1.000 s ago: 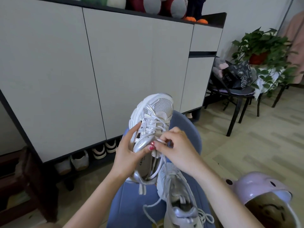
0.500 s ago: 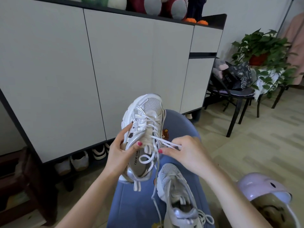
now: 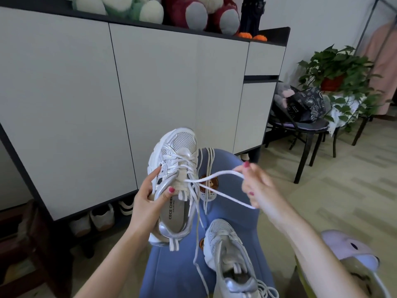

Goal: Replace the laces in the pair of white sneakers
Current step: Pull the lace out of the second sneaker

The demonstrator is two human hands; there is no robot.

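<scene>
1. We have the white-and-silver mesh sneaker held up in front of us, toe pointing away. Our left hand is wrapped round its side at the collar, thumb pressed on the tongue and fingers curled behind the upper.
2. Our right hand is off to the right, its fingers pinching a loop of the flat white shoelace, which runs taut from the upper eyelets to that hand. A loose end trails down past the heel.
3. The second white sneaker lies on the blue padded seat below, toe away from us, its lace bunched by the heel.
4. We judge the shoe light and fairly firm in the sole, so a one-handed grip round the collar should do.
5. The lace looks soft, limp and a little slippery; we would pinch it close to the eyelet and draw it out along the eyelet's line, as a sideways pull may snag it.
6. The mesh toe looks delicate, so we would keep nails off it.
</scene>
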